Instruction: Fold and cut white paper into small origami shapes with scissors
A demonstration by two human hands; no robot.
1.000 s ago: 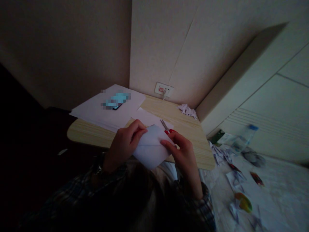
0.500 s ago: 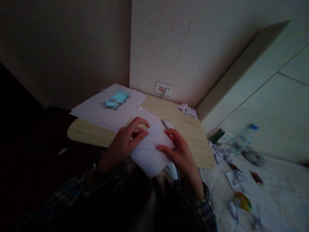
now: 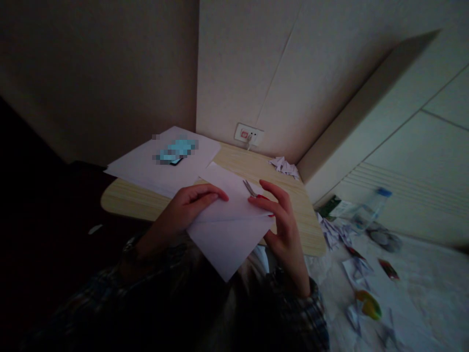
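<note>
Overhanging the near edge of the table (image 3: pixel 306 227), the creased paper (image 3: pixel 229 247) lies under the left hand (image 3: pixel 192 203) — seemingly steadied, though I can't tell if pinched — while the right hand (image 3: pixel 284 220) spreads its fingers apart around one corner.

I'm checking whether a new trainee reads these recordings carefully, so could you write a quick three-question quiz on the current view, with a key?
1. Open question: What does the left hand touch?
2. True or false: The bottle at the right of the view has a blue cap.
3. Multiple choice: Which of these is nearest the right hand?
A) wall socket
B) scissors
C) bottle

Key:
1. The creased white paper.
2. True.
3. B; their red handles show right by the fingers.
</note>
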